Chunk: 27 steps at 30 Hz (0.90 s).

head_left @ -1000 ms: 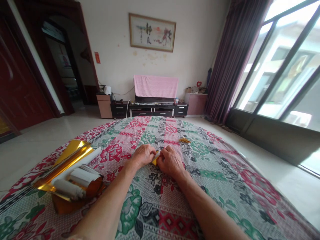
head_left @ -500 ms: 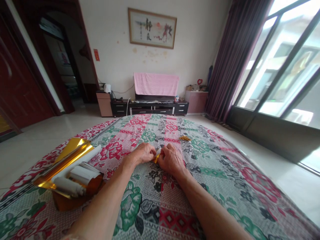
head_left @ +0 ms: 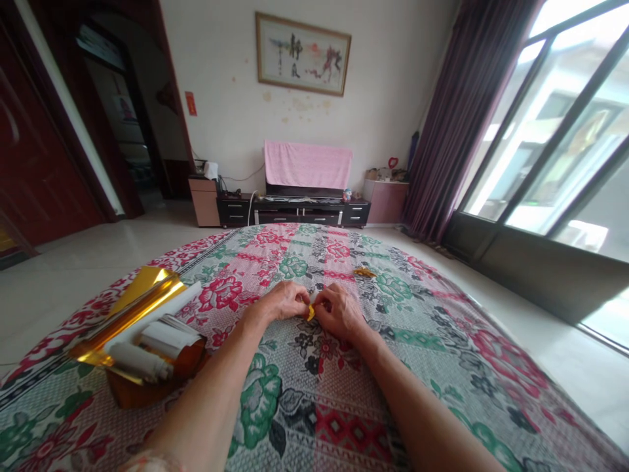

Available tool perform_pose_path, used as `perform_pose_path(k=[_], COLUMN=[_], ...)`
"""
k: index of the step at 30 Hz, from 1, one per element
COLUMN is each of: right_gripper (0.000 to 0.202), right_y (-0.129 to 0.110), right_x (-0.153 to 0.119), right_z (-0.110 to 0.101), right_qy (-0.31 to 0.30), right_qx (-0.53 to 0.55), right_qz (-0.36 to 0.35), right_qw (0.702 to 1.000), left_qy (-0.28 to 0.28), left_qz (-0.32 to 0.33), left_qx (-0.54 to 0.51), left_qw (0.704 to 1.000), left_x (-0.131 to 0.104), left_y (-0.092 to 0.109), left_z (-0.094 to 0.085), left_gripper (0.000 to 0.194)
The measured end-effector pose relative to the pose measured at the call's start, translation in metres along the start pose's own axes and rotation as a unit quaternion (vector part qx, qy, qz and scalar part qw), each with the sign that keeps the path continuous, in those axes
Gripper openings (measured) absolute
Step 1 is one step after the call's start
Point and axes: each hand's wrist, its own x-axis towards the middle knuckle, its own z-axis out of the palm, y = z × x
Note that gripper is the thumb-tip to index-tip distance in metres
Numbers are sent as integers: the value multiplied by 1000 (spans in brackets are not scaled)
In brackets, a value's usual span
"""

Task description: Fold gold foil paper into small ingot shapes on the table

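Near the middle of the flowered tablecloth (head_left: 407, 367), my left hand (head_left: 284, 301) and my right hand (head_left: 339, 311) meet fingertip to fingertip. Between them is a small piece of gold foil (head_left: 311, 313), pinched by both hands, with something whitish just behind it that is too small to make out. A crumpled gold piece (head_left: 365, 272) lies beyond my right hand. To the left of my left forearm rests a roll of gold foil (head_left: 142, 308), beside white rolls (head_left: 140, 362) in an orange-brown holder.
The round table's far edge faces a black low cabinet (head_left: 299, 213) with a pink cloth (head_left: 308, 164) over a screen. A purple curtain (head_left: 442, 124) and large windows stand at the right. Dark red doors (head_left: 39, 157) are at the left.
Both hands stay close together; the gold foil between the fingertips shows more and has turned slightly. The view has shifted a little.
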Motion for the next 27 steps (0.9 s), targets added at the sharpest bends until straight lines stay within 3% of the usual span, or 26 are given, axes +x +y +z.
perform_pose_path(k=[18,27], right_gripper=[11,16], right_y=[6,12], right_x=[-1,3], right_z=[1,5], right_qy=[7,25], right_qx=[17,-12], right_qz=[4,62], right_qw=[1000,998], left_qy=[-17,-13], left_qz=[-14,-25], left_qx=[-28,-12], left_qw=[999,1000], left_x=[0,1], left_y=[0,2], left_z=[-1,2], left_gripper=[32,31])
